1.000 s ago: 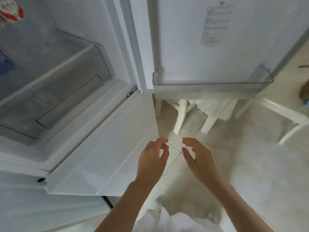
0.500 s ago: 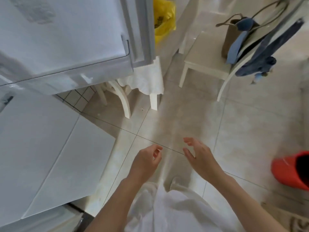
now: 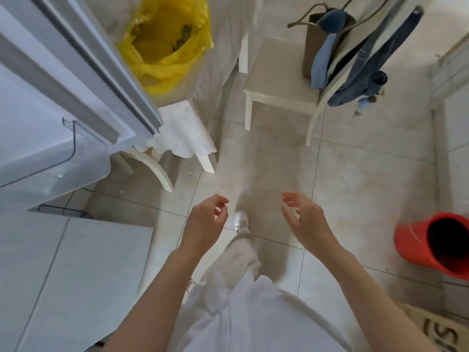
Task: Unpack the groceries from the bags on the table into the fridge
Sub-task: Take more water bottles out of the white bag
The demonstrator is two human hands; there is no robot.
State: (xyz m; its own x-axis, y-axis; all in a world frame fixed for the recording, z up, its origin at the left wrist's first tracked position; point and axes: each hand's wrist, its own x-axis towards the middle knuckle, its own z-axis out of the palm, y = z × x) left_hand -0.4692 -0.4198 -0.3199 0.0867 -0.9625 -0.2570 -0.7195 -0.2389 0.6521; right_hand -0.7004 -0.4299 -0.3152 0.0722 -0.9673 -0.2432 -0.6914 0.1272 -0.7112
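Observation:
A yellow plastic grocery bag (image 3: 165, 39) stands open on the table (image 3: 182, 123), which is covered by a white cloth, at the upper left. The open white fridge door (image 3: 76, 80) with its clear shelf fills the left side, and the lower fridge door (image 3: 76, 275) lies below it. My left hand (image 3: 205, 224) and my right hand (image 3: 304, 219) hang in front of me over the tiled floor, well short of the bag. Both hold nothing, with fingers loosely curled.
A white chair (image 3: 279, 85) stands right of the table, with a brown bag (image 3: 314, 44) and blue clothes (image 3: 360, 72) on it. A red bucket (image 3: 431, 240) lies on its side at the right. Another white chair (image 3: 157, 168) is tucked under the table. Tiled floor lies ahead.
The view has swung from the fridge interior to the floor and table. The yellow bag has come fully into view. My hands have spread a little apart, still holding nothing.

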